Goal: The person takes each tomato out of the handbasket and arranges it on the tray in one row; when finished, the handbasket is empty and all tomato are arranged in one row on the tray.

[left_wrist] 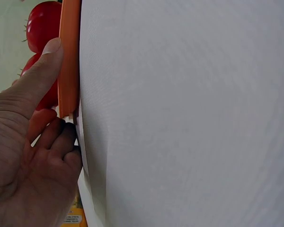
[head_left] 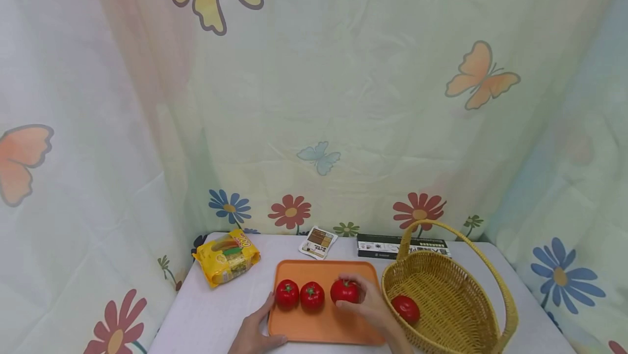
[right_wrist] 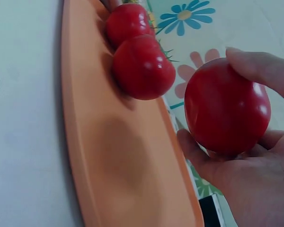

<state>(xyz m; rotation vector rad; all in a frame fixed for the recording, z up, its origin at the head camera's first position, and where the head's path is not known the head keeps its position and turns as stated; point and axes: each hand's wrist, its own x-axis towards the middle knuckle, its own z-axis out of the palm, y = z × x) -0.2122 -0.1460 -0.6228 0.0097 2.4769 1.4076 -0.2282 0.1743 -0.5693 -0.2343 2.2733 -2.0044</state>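
Observation:
My right hand [head_left: 370, 305] holds a red tomato [right_wrist: 227, 106] between thumb and fingers. In the right wrist view this tomato hangs above an orange tray [head_left: 319, 329], its shadow falling on the tray. Two more tomatoes with green stems, the left one [head_left: 287, 294] and the middle one [head_left: 312, 295], sit side by side on the tray's left half. At the tray's near left corner, my left hand [head_left: 255, 329] grips the rim. Its thumb [left_wrist: 47, 61] lies along the near edge in the left wrist view, while the other fingers curl by the left side.
Right of the tray stands a yellow woven basket [head_left: 478, 288] with a tall handle; one tomato [head_left: 405, 309] lies inside it. A yellow food package [head_left: 228, 258] is at the back left. Farther back lie a small white packet [head_left: 318, 243] and a black box [head_left: 378, 246].

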